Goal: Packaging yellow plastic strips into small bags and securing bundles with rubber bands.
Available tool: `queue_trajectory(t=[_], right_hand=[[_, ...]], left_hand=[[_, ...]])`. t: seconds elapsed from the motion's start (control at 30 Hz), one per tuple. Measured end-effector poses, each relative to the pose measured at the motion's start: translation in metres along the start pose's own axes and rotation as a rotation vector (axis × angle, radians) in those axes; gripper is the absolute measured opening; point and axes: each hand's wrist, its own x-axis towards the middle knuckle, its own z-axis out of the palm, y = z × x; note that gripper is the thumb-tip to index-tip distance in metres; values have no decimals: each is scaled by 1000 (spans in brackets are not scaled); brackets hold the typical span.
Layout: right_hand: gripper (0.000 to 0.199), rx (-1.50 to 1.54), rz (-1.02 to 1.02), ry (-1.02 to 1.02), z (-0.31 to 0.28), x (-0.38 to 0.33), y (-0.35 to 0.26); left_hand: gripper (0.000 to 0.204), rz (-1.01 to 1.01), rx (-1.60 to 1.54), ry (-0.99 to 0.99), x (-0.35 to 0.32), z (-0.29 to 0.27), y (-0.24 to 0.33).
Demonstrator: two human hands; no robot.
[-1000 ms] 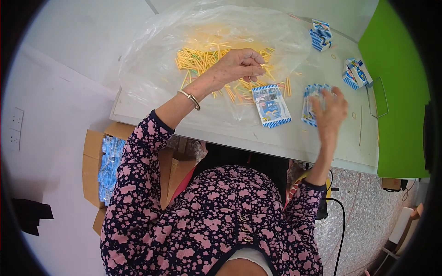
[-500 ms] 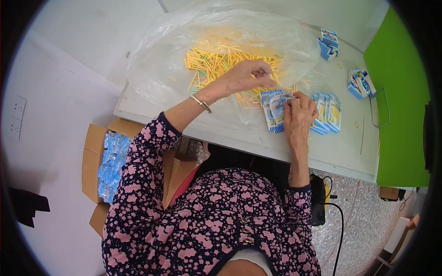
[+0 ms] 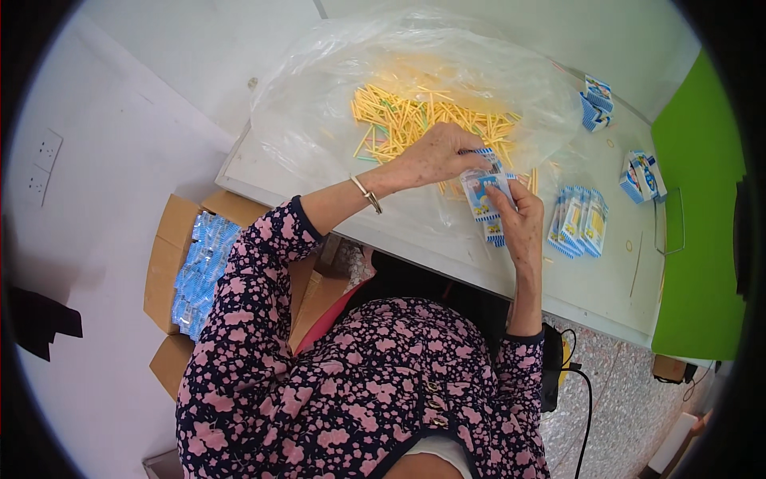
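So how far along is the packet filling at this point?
Done: a row of filled blue packets lies on the table, with more small stacks farther back. In hand: both the left hand and right hand hold one packet. Left: a large heap of yellow sticks on the plastic sheet, so plenty probably remains.

1 view only, a fisheye worn on the head, looking steeply down over the person's floral-sleeved chest at the white rectangular table (image 3: pixel 614 295). It sits close: forearms rise from the lower edge, left hand (image 3: pixel 435 156) and right hand (image 3: pixel 519 223) near centre frame. Table edges curve toward the dark round rim. Floor and an open brown cardboard box (image 3: pixel 171 263) show at left.
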Motion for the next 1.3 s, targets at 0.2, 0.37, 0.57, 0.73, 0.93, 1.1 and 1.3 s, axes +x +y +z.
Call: queue_trajectory(t=[0.2, 0.37, 0.57, 0.73, 0.93, 1.1, 1.3], right_hand=[[16, -8, 72, -68, 2, -7, -3], [16, 16, 13, -35, 9, -6, -7], [20, -37, 41, -128, 10, -7, -3], [24, -39, 23, -85, 14, -5, 3], [25, -71, -6, -88, 15, -4, 14], [22, -172, 21, -105, 13, -4, 9], [24, -160, -64, -96, 17, -4, 16]], left_hand=[[14, -25, 4, 60, -23, 5, 0], [14, 5, 13, 51, -30, 6, -11], [15, 10, 18, 7, -31, -2, -9], [18, 13, 10, 69, -26, -26, -43], [20, -39, 998, -69, -44, -123, -127], [18, 121, 1182, -260, -40, -131, -145], [30, 115, 1181, -374, -25, -130, -154]])
